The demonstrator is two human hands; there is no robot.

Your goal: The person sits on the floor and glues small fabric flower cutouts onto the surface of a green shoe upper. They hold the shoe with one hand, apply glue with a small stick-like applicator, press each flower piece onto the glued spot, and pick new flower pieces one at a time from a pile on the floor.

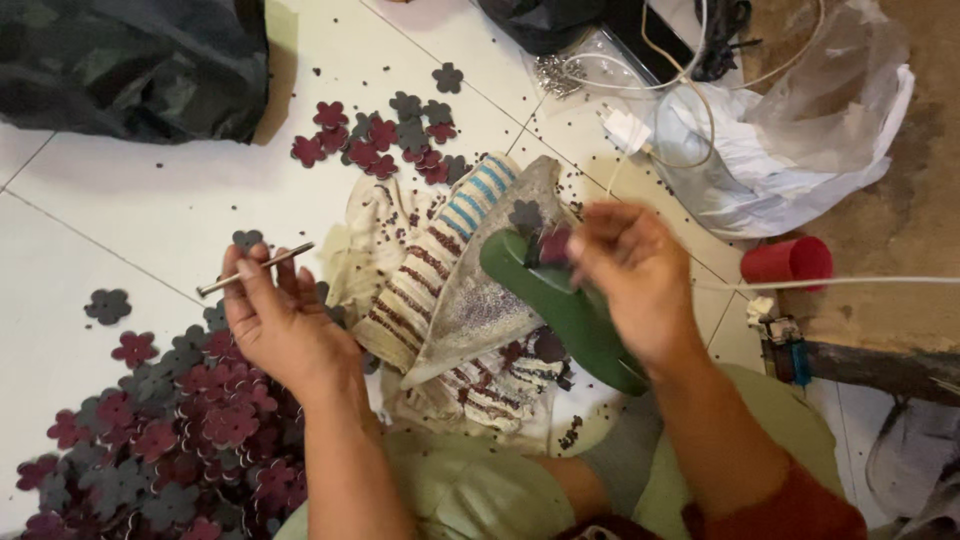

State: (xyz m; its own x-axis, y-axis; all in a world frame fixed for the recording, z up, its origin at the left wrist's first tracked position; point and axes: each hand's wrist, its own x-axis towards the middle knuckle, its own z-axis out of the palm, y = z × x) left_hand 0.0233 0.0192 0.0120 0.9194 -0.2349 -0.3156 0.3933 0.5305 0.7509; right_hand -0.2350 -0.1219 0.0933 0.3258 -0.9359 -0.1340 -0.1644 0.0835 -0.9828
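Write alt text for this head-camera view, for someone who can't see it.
Seen from above, a person's left hand holds a thin metal rod while the right hand presses small flower-shaped cutouts onto a green block resting on striped cloth. Maroon and grey flower cutouts lie piled on the white tiled floor.

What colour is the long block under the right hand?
Green; the block shows best in the head view, under the right hand.

A crumpled clear plastic bag (white inside) lies upper right.
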